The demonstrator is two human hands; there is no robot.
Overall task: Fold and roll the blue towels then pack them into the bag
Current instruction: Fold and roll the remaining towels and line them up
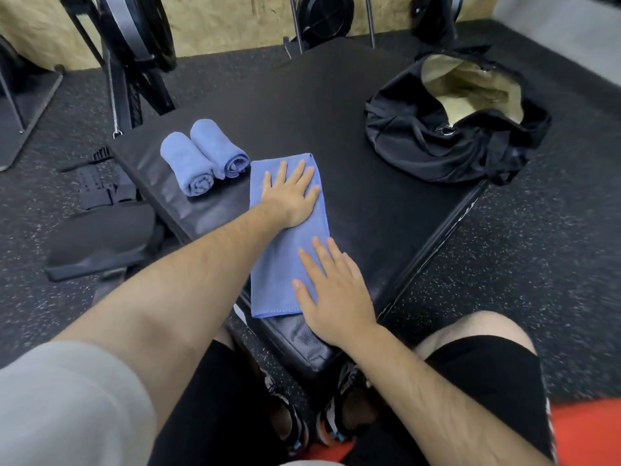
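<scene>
A blue towel (279, 264), folded into a long strip, lies flat on the black padded platform (369, 169), its near end at the platform's front corner. My left hand (292, 193) presses flat on the strip's far half with fingers spread. My right hand (332, 290) lies flat on the near right edge of the strip. Two rolled blue towels (201, 156) rest side by side at the platform's left edge. The black bag (447, 142) sits open at the far right of the platform, showing a tan lining.
Black exercise machines (134, 45) stand along the wooden back wall. A padded black bench seat (100, 237) and a black strap (100, 186) lie on the speckled rubber floor to the left. My knees and shoes are just below the platform's front corner.
</scene>
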